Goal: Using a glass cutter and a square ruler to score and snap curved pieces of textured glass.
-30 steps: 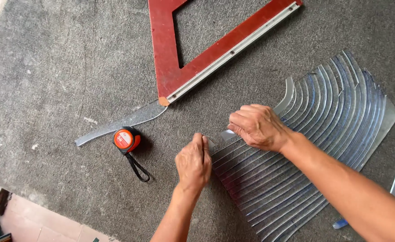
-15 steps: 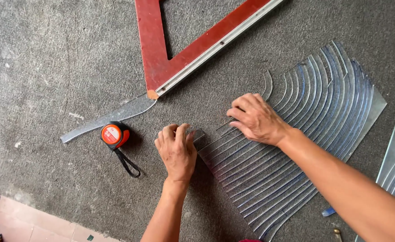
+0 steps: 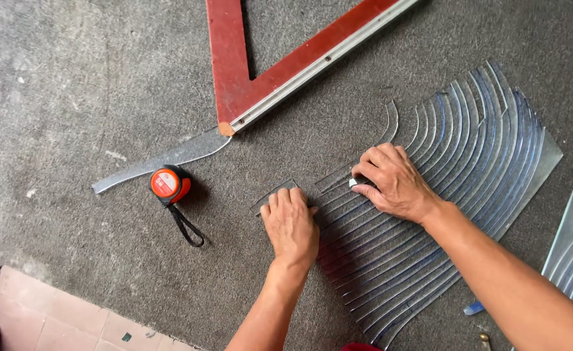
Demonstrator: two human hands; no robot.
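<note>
Two bare forearms, left hand and right hand ungloved, sleeveless, ringless.

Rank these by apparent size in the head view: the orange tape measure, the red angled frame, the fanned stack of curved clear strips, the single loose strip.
1. fanned stack of curved clear strips
2. red angled frame, cut off by the picture edge, so unsure against the stack
3. single loose strip
4. orange tape measure

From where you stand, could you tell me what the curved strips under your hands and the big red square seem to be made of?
Curved strips: apparently clear glass or acrylic, see-through with bluish glinting edges. Red square: probably painted wood with a metal edge strip; pale bare tip showing.
</note>
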